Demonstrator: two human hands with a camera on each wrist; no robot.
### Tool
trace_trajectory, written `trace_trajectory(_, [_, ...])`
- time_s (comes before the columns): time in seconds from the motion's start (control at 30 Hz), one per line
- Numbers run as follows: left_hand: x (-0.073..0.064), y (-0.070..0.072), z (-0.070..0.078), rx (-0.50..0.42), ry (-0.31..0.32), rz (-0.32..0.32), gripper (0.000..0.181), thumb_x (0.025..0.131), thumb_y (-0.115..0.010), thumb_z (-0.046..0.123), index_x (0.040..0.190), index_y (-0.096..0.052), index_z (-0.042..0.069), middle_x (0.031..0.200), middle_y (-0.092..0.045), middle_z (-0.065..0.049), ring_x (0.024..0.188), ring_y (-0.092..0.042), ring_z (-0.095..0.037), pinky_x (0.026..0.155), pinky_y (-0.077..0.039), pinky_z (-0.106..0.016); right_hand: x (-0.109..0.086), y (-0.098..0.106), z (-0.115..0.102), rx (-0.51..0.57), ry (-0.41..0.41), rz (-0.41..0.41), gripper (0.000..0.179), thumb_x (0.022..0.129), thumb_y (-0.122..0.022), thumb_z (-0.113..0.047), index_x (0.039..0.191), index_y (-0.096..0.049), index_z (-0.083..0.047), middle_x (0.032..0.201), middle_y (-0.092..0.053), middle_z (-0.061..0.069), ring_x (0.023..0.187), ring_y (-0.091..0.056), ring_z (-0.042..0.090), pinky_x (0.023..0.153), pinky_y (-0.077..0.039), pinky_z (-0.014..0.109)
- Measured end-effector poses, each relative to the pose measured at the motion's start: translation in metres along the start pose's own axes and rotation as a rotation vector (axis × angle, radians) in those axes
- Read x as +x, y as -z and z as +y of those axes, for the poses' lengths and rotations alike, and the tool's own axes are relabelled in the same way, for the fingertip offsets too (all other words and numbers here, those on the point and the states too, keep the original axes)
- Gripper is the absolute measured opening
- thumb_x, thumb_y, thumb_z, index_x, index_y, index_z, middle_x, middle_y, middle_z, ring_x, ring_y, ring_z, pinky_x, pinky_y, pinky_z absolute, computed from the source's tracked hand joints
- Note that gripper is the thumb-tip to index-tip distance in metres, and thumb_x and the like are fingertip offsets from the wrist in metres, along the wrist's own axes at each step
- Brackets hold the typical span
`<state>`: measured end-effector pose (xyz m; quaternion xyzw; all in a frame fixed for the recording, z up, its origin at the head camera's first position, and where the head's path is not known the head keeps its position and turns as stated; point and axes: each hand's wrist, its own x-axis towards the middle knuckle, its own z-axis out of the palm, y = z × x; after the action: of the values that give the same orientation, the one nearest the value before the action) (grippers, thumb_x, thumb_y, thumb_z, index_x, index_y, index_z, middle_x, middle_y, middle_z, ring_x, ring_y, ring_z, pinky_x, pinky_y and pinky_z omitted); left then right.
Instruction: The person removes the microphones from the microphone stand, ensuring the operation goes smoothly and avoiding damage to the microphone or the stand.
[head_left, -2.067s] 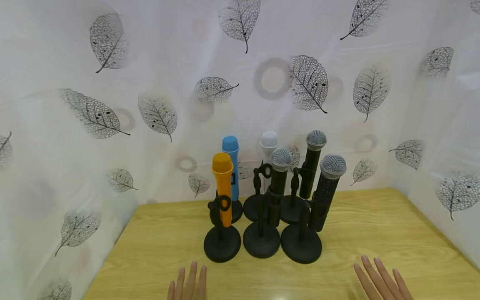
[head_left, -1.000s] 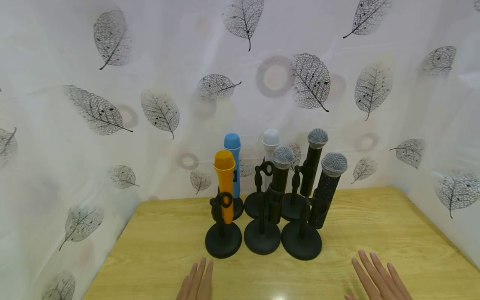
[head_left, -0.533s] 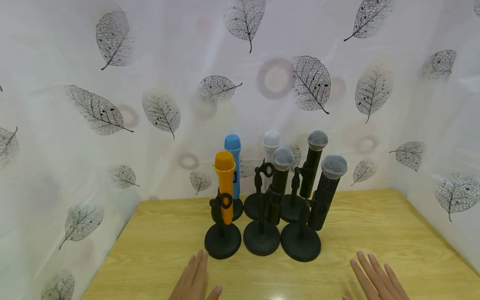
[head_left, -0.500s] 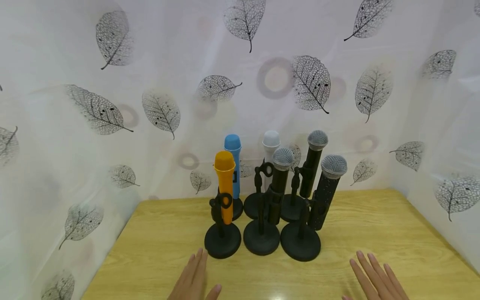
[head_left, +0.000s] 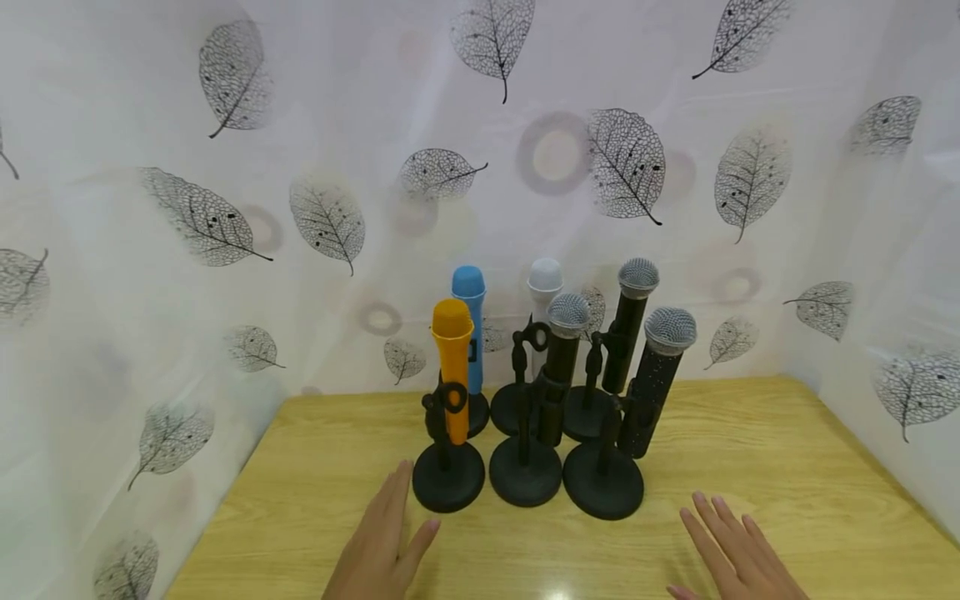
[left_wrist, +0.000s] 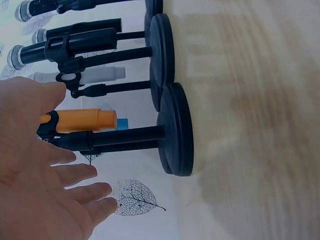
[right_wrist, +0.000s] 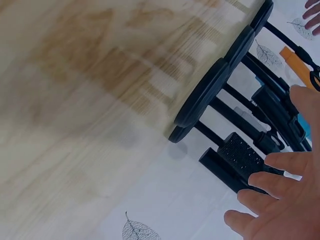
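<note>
Several microphones stand in black stands in two rows. The front row holds an orange microphone (head_left: 453, 367), a black one with a silver mesh head (head_left: 558, 358) and a speckled black one (head_left: 658, 383). Behind them are a blue microphone (head_left: 471, 333), a white one (head_left: 545, 279) and another black one (head_left: 626, 333). My left hand (head_left: 375, 542), fingers extended and thumb apart, is just left of the orange microphone's stand base (head_left: 448, 479), holding nothing. My right hand (head_left: 738, 550), fingers spread and empty, is over the table, right of the speckled microphone's base (head_left: 603, 482).
The stands are grouped closely on a wooden table (head_left: 300, 483), their bases nearly touching. A white leaf-patterned sheet (head_left: 337, 83) rises behind the table and along both sides.
My left hand has moved forward and right to beside the orange microphone's stand, its thumb coming into view. My right hand has shifted slightly forward and left. The microphones stay in place.
</note>
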<state>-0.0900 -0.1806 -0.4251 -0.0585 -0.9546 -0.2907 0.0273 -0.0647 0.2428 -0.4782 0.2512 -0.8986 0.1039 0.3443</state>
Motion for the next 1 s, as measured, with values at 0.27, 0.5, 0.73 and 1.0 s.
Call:
trace_trajectory(0.27, [0.024, 0.001, -0.001, -0.136, -0.052, 0.077, 0.085, 0.101, -0.047, 0.063, 0.160, -0.023, 0.006, 0.163, -0.029, -0.016, 0.147, -0.031, -0.038, 0.115, -0.030, -0.061, 0.008, -0.001, -0.006, 0.028, 0.041, -0.057, 0.099, 0.079, -0.075, -0.066, 0.156, -0.041, -0.014, 0.165, -0.024, -0.003, 0.153, -0.010, 0.006, 0.122, -0.001, 0.021])
trace_trajectory(0.5, [0.043, -0.002, -0.001, -0.165, -0.074, 0.134, 0.072, 0.105, -0.053, 0.048, 0.158, -0.029, 0.005, 0.159, -0.034, -0.020, 0.145, -0.035, -0.039, 0.113, -0.033, -0.061, 0.016, 0.000, -0.009, 0.012, 0.087, -0.113, 0.111, 0.074, -0.082, -0.061, 0.162, -0.026, -0.022, 0.167, -0.016, -0.007, 0.153, -0.004, 0.004, 0.122, 0.001, 0.020])
trace_trajectory(0.73, [0.059, -0.006, 0.000, -0.222, -0.080, 0.170, 0.065, 0.106, -0.055, 0.040, 0.157, -0.032, 0.008, 0.157, -0.039, -0.016, 0.140, -0.043, -0.038, 0.109, -0.041, -0.057, 0.028, -0.006, -0.011, 0.077, 0.193, -0.087, 0.090, 0.086, -0.072, -0.063, 0.154, -0.041, -0.013, 0.166, -0.024, -0.002, 0.153, -0.012, 0.006, 0.121, -0.004, 0.018])
trace_trajectory(1.0, [0.074, -0.012, 0.000, -0.358, -0.155, 0.225, 0.060, 0.106, -0.056, 0.035, 0.153, -0.036, 0.004, 0.152, -0.045, -0.017, 0.134, -0.049, -0.039, 0.105, -0.046, -0.055, 0.038, -0.008, -0.020, 0.125, 0.236, -0.070, 0.069, 0.090, -0.068, -0.061, 0.131, -0.060, -0.006, 0.135, -0.059, 0.013, 0.121, -0.052, 0.019, 0.118, -0.014, 0.013])
